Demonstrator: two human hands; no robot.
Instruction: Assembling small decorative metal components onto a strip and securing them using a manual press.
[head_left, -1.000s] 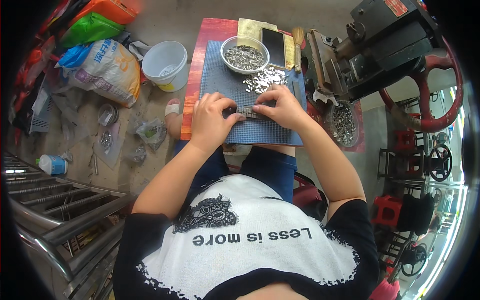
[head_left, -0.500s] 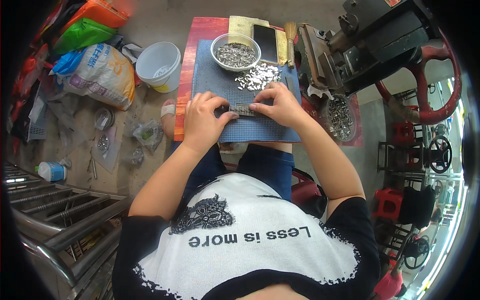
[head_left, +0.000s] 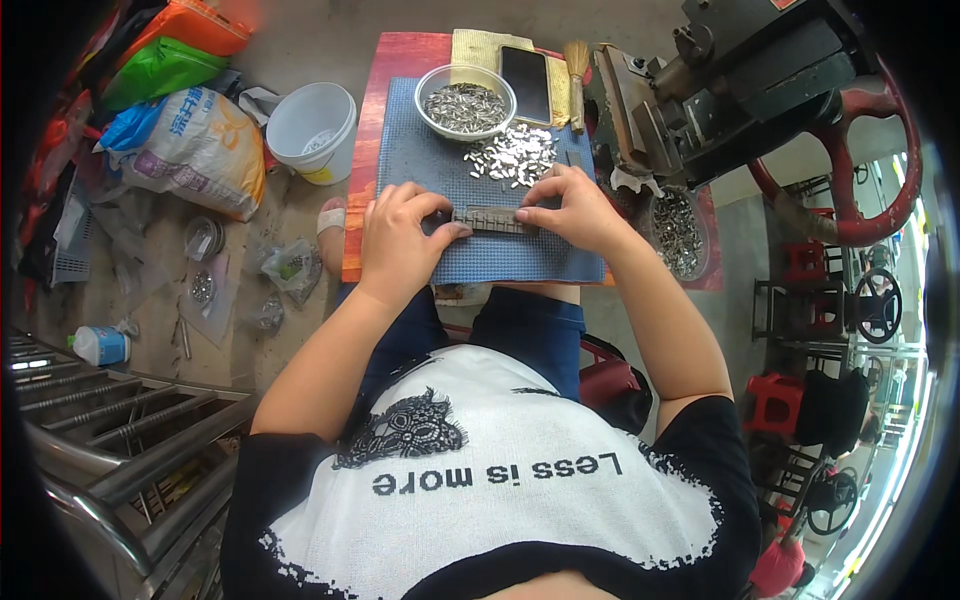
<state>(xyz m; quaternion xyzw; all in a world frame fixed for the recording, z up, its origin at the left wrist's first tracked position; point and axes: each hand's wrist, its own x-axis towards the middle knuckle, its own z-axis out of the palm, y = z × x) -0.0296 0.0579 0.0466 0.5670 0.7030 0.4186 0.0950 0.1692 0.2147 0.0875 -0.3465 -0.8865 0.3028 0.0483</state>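
Note:
A small grey metal block with a row of slots [head_left: 497, 220] lies on the blue textured mat [head_left: 440, 165]. My left hand [head_left: 400, 238] is closed on its left end, thumb on the near side and index finger on the far side. At the other end my right hand [head_left: 578, 214] pinches the block, its thumb tip against the metal. Just beyond lies a loose pile of shiny small metal pieces [head_left: 512, 155]. A clear bowl [head_left: 425, 118] farther back holds many darker slim metal pieces.
A phone [head_left: 526, 85] and a brush [head_left: 577, 70] lie on yellow cloth behind the bowl. At right stands a dark press [head_left: 740, 100] with a red handwheel [head_left: 855, 235], above a container of metal pieces [head_left: 678, 235]. Left on the floor are a white bucket [head_left: 310, 125] and a sack [head_left: 200, 150].
My right hand has slid slightly right along the block, so more of its slots show. My left hand stays at the left end. The whole view has shifted a little.

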